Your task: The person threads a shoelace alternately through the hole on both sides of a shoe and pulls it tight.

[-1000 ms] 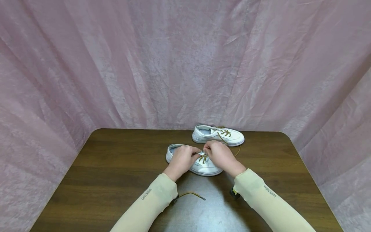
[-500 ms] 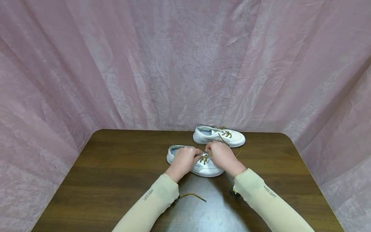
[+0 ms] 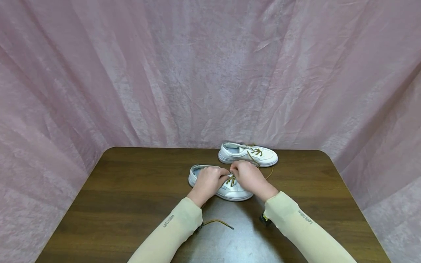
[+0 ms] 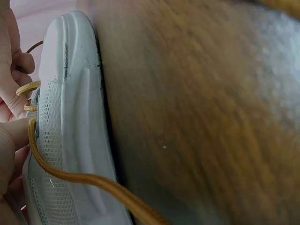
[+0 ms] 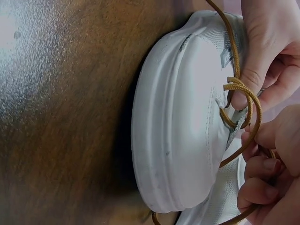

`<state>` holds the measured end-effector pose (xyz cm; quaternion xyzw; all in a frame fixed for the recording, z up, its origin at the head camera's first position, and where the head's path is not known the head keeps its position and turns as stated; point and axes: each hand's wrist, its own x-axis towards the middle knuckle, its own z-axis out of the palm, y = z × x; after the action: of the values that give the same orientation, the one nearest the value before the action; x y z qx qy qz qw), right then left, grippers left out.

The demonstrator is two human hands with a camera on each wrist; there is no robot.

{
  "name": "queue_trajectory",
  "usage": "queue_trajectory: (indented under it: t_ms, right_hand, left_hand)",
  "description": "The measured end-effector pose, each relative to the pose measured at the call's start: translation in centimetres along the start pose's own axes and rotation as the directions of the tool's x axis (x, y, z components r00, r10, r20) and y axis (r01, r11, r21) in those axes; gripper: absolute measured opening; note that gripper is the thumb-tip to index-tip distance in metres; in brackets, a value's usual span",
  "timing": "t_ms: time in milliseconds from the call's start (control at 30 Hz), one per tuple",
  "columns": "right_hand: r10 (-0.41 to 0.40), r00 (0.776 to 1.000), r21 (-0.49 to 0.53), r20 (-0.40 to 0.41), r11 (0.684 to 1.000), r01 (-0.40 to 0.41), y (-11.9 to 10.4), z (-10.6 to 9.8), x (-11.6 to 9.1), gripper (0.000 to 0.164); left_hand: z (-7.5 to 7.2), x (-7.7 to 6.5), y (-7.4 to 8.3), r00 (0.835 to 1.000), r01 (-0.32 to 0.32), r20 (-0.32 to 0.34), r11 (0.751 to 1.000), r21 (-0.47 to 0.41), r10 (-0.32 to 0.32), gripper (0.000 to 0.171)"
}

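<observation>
A white shoe (image 3: 233,194) with a brown lace lies on the table, its toe to the right in the head view. My left hand (image 3: 208,181) is over its opening. In the right wrist view the left thumb (image 5: 240,99) and index finger pinch the edge by the upper eyelets. Just beyond the lacing, my right hand (image 5: 276,168) grips the brown shoelace (image 5: 258,117) between curled fingers; the lace makes a loop from the eyelets to them. The other lace end (image 3: 217,220) trails from under the left wrist onto the table.
Behind the hands a second white shoe (image 3: 270,157) stands near the far edge of the brown wooden table (image 3: 138,182), its lace hanging down its near side. A pink curtain (image 3: 197,73) closes off the back and sides.
My right fingertips have shifted slightly left, toward the left hand, since half a second ago. The left hand and both shoes stay in nearly the same place.
</observation>
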<state>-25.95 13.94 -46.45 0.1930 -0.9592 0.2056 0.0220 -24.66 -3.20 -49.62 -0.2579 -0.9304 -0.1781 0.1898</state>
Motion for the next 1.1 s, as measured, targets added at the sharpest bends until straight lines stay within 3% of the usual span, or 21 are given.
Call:
queue_trajectory:
  t_ms: [167,533,833,1100]
  right_hand:
    - [0.022,0.999,0.055,0.029,0.998,-0.023,0.15,0.04,0.13,0.01]
    - [0.009,0.999,0.056,0.049,0.998,-0.012,0.09,-0.15,0.57,0.01]
    - [0.026,0.997,0.166,0.068,0.985,-0.037,0.56,0.08,0.69,0.012]
    - [0.024,0.997,0.084,0.075,0.996,-0.03,0.23,-0.39,0.53,0.01]
  left_hand:
    - [0.12,-0.02,-0.02,1.0,0.014,-0.01,1.0,-0.016,-0.014,0.009]
    - [0.3,0.04,-0.03,0.998,0.024,-0.052,1.0,-0.001,-0.024,0.01]
    - [0.29,0.05,0.0,0.997,0.053,-0.049,0.998,-0.029,-0.055,0.01]
    - [0.24,0.02,0.04,0.996,0.06,-0.061,0.997,-0.052,-0.063,0.01]
